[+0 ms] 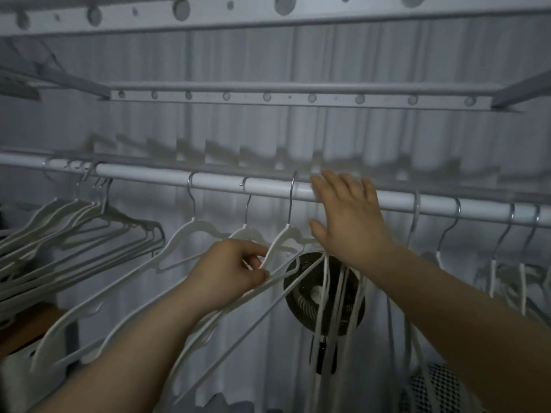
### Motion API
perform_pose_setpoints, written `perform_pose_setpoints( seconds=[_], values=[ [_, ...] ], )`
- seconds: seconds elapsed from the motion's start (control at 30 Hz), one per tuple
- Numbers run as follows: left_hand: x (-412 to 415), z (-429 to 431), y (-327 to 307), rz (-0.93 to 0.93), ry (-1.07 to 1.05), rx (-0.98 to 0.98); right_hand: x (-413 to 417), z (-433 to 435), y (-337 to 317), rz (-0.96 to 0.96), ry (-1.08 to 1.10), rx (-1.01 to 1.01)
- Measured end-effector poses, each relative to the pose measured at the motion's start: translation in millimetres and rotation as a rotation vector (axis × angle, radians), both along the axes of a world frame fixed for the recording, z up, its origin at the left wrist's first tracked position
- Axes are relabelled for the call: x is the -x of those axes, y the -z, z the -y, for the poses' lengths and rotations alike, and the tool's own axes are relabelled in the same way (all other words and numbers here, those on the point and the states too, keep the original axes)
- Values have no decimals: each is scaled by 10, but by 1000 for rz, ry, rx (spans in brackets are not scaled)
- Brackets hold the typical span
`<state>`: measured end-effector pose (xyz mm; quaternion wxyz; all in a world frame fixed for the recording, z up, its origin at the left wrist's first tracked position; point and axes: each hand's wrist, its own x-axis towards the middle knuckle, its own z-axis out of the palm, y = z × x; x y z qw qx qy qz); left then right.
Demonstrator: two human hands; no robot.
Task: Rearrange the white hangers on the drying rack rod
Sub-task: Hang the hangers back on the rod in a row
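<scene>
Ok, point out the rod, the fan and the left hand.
rod (217,182): head view, bare stretch between two hooks.
fan (304,308): head view, lower left grille.
left hand (229,272): head view, back of the hand, pinching a hanger (275,242).

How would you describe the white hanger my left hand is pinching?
Find the long white drying rod across the middle. Three white hangers hang spaced at its centre; take the rightmost hanger, beside the right hand. Only its arm is pinched by the left hand.
</scene>
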<state>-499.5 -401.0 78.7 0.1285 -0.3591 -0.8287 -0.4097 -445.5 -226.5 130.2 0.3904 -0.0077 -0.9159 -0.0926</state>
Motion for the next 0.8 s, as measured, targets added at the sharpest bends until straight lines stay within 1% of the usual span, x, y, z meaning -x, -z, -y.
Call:
perform_pose_setpoints(
  seconds=[0.13,0.23,0.3,0.37,0.43,0.5,0.57,0.63,0.7,0.73,0.8],
  values=[
    [76,-87,-47,-28,43,32,23,116,-75,-97,-74,3],
    [72,-105,-29,19,73,40,60,149,-94,-64,-75,-21],
    [64,-45,-19,-31,-9,-15,87,119,-88,-8,-52,-41],
    [67,100,-22,-158,-133,-118,107,76,-82,26,-24,-50],
    [68,280,-19,-258,-238,-132,113,50,-88,25,-1,-55],
    [99,429,24,-259,-312,-28,115,45,-95,14,12,-54],
    [144,531,89,-188,-366,111,121,48,-96,8,31,-61],
    [186,588,165,-127,-378,254,128,56,-89,-3,52,-56],
    [218,618,217,-135,-379,389,136,68,-87,-24,61,-40],
    [236,633,237,-127,-382,424,140,73,-89,-33,62,-35],
    [265,651,256,-52,-381,418,147,74,-90,-39,60,-32]
  ],
)
